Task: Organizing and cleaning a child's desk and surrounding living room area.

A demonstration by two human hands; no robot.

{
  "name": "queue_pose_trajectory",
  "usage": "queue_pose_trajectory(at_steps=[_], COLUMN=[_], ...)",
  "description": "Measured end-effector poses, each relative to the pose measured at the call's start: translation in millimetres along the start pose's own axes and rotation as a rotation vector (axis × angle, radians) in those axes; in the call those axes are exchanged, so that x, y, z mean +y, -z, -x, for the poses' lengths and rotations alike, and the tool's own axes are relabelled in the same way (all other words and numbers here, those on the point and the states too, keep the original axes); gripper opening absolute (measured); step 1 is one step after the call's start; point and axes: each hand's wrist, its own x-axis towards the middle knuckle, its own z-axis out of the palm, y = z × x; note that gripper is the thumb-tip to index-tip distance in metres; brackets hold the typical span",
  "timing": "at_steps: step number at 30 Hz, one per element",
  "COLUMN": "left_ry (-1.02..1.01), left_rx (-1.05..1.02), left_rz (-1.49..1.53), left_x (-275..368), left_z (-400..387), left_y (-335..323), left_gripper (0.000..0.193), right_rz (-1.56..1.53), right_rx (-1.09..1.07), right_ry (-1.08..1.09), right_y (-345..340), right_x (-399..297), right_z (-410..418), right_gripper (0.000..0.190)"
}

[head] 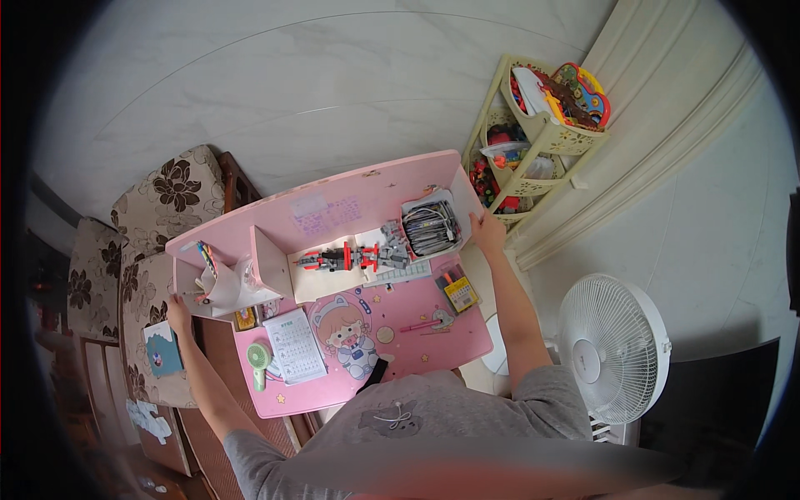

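A pink children's desk (400,331) with a raised shelf unit (325,200) along its back stands before me. My left hand (179,312) grips the front edge of the shelf's left side panel. At the other end my right hand (488,232) holds the right side panel. Near my left hand, a white pen holder (223,290) with pens stands in the left compartment. A red and grey building-brick model (347,256) lies in the middle section. Close to my right hand sits a white bin (431,225) packed with dark, flat items.
A printed sheet (296,347), a green handheld fan (258,362), a pink pen (420,325) and a yellow-labelled box (459,290) lie on the desktop. Floral-cushioned seating (169,194) stands left. To the right are a toy rack (544,137) and a white electric fan (609,350).
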Motion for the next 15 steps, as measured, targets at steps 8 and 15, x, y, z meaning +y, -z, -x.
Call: queue_pose_trajectory(at_steps=[8, 15], left_ry=[0.014, 0.044], left_rx=[-0.049, -0.054], left_rz=[-0.098, -0.176], left_x=[-2, -65], left_z=[-13, -1], left_y=[-8, 12], left_gripper=[0.035, 0.035], right_rz=[0.03, -0.039], right_rx=[0.06, 0.04], right_ry=[0.032, 0.102], right_y=[-4, -16], right_x=[0, -37], right_z=[-2, -9], right_gripper=[0.031, 0.028])
